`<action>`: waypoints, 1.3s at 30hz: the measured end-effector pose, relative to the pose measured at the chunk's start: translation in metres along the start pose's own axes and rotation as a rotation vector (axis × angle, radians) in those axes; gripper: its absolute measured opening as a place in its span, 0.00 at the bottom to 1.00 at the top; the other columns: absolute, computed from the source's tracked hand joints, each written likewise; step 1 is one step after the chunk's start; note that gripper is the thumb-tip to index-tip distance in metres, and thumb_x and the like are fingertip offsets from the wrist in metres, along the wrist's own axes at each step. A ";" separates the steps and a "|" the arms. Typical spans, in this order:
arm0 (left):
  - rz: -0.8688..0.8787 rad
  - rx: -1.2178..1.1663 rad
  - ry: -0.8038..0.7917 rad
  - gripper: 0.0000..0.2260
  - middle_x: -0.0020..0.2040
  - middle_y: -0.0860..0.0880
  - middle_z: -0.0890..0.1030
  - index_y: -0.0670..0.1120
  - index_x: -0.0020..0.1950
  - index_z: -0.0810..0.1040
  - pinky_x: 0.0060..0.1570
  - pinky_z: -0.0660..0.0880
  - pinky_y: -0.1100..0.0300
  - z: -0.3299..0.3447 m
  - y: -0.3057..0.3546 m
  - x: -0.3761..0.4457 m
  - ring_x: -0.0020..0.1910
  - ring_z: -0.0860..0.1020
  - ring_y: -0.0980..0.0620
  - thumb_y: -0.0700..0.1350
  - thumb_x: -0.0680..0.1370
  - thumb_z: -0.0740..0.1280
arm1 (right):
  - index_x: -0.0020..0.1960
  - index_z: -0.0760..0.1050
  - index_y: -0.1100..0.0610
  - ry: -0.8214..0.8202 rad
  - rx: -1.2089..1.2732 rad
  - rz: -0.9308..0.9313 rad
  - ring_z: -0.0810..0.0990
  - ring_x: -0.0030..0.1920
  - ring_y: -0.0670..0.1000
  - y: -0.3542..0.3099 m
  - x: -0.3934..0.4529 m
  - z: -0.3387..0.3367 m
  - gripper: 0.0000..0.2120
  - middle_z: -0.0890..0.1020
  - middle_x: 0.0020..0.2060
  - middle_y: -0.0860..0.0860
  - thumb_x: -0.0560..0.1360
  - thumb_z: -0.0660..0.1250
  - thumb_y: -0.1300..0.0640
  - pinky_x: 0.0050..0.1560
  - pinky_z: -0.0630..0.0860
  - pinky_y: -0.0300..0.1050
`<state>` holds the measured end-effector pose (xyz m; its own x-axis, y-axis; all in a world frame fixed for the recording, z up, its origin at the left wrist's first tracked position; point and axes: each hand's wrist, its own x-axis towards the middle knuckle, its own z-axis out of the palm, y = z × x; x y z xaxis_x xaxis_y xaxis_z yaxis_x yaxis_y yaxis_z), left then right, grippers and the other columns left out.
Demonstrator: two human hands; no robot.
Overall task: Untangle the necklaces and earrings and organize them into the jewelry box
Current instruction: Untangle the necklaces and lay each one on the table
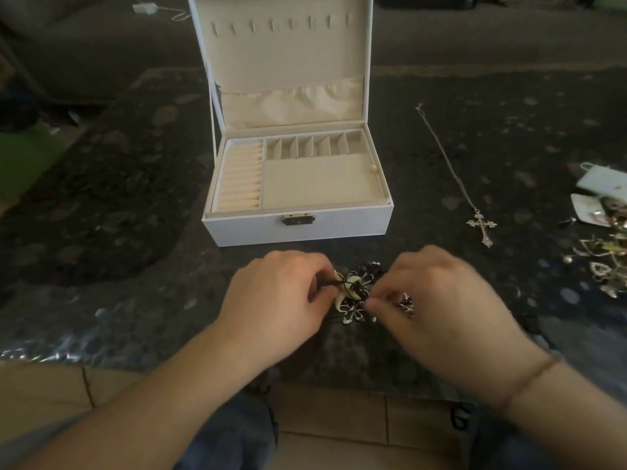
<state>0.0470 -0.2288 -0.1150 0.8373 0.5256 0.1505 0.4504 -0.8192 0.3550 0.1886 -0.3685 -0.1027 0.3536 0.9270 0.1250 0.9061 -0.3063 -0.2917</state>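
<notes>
Inside open jewelry box (pixel 298 228), right-edge compartment: single pearl earring (pixel 374 168).

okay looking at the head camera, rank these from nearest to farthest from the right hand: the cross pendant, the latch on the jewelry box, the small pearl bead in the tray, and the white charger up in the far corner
From the right hand:
1. Cross pendant, lying to its right on the counter.
2. Latch, on the jewelry box front, ahead and to the left; close to the pendant's distance, so these two could swap.
3. Pearl bead, at the tray's right edge.
4. White charger, far back left.
</notes>
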 end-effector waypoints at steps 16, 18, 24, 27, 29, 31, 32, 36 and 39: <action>-0.068 -0.111 -0.154 0.06 0.48 0.58 0.76 0.59 0.54 0.82 0.49 0.77 0.51 0.008 -0.006 0.017 0.48 0.75 0.57 0.54 0.79 0.67 | 0.50 0.80 0.44 -0.003 0.034 0.173 0.76 0.49 0.46 -0.003 0.017 0.018 0.09 0.77 0.44 0.41 0.77 0.62 0.44 0.46 0.77 0.46; -0.063 -0.122 -0.138 0.07 0.49 0.58 0.78 0.57 0.55 0.82 0.50 0.77 0.51 0.010 -0.006 0.017 0.50 0.76 0.57 0.52 0.80 0.66 | 0.48 0.80 0.45 -0.004 0.045 0.190 0.77 0.48 0.46 0.000 0.018 0.019 0.08 0.77 0.44 0.41 0.78 0.62 0.46 0.45 0.76 0.46; 0.015 -0.278 0.219 0.06 0.44 0.60 0.76 0.52 0.52 0.78 0.42 0.75 0.65 0.008 0.008 0.001 0.41 0.75 0.60 0.50 0.76 0.68 | 0.49 0.77 0.46 -0.022 0.121 0.236 0.77 0.47 0.49 -0.001 0.018 0.018 0.07 0.77 0.46 0.43 0.79 0.60 0.50 0.46 0.76 0.47; 0.114 -0.191 0.193 0.05 0.41 0.60 0.68 0.50 0.48 0.80 0.37 0.67 0.67 0.013 0.012 -0.002 0.39 0.70 0.59 0.49 0.75 0.72 | 0.50 0.76 0.46 -0.010 0.067 0.265 0.78 0.48 0.50 0.003 0.019 0.014 0.07 0.77 0.47 0.43 0.80 0.59 0.50 0.44 0.75 0.47; 0.112 -0.138 0.130 0.05 0.39 0.61 0.68 0.52 0.49 0.83 0.36 0.67 0.65 0.020 0.008 0.003 0.39 0.69 0.60 0.50 0.75 0.72 | 0.52 0.74 0.45 -0.014 -0.058 0.280 0.77 0.50 0.50 0.006 0.020 0.013 0.08 0.77 0.48 0.43 0.80 0.56 0.49 0.41 0.71 0.45; 0.099 -0.110 0.093 0.06 0.39 0.61 0.69 0.54 0.51 0.84 0.35 0.69 0.63 0.023 0.004 0.008 0.39 0.70 0.60 0.51 0.75 0.72 | 0.53 0.73 0.45 -0.030 -0.128 0.268 0.76 0.52 0.49 0.008 0.021 0.014 0.09 0.76 0.49 0.43 0.81 0.55 0.48 0.39 0.68 0.44; 0.094 -0.108 0.086 0.06 0.39 0.61 0.69 0.55 0.52 0.84 0.35 0.69 0.62 0.023 0.003 0.009 0.39 0.70 0.60 0.52 0.75 0.72 | 0.53 0.73 0.45 -0.042 -0.136 0.258 0.76 0.52 0.49 0.009 0.021 0.015 0.09 0.76 0.49 0.43 0.81 0.55 0.48 0.39 0.68 0.44; 0.073 -0.060 0.054 0.10 0.41 0.60 0.72 0.56 0.53 0.83 0.35 0.71 0.62 0.021 0.003 0.009 0.41 0.71 0.60 0.57 0.77 0.68 | 0.53 0.72 0.45 -0.075 -0.110 0.246 0.76 0.53 0.48 0.012 0.021 0.013 0.05 0.74 0.49 0.43 0.80 0.58 0.50 0.42 0.72 0.44; 0.044 -0.086 0.016 0.10 0.44 0.59 0.75 0.55 0.53 0.83 0.40 0.75 0.59 0.021 0.004 0.010 0.44 0.74 0.59 0.57 0.78 0.67 | 0.52 0.75 0.46 0.085 -0.018 0.111 0.77 0.49 0.49 0.010 0.018 0.012 0.07 0.76 0.48 0.43 0.75 0.65 0.54 0.38 0.77 0.48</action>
<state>0.0638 -0.2315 -0.1318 0.8506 0.4932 0.1820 0.3841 -0.8195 0.4253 0.2014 -0.3521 -0.1150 0.4694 0.8659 0.1727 0.8641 -0.4104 -0.2914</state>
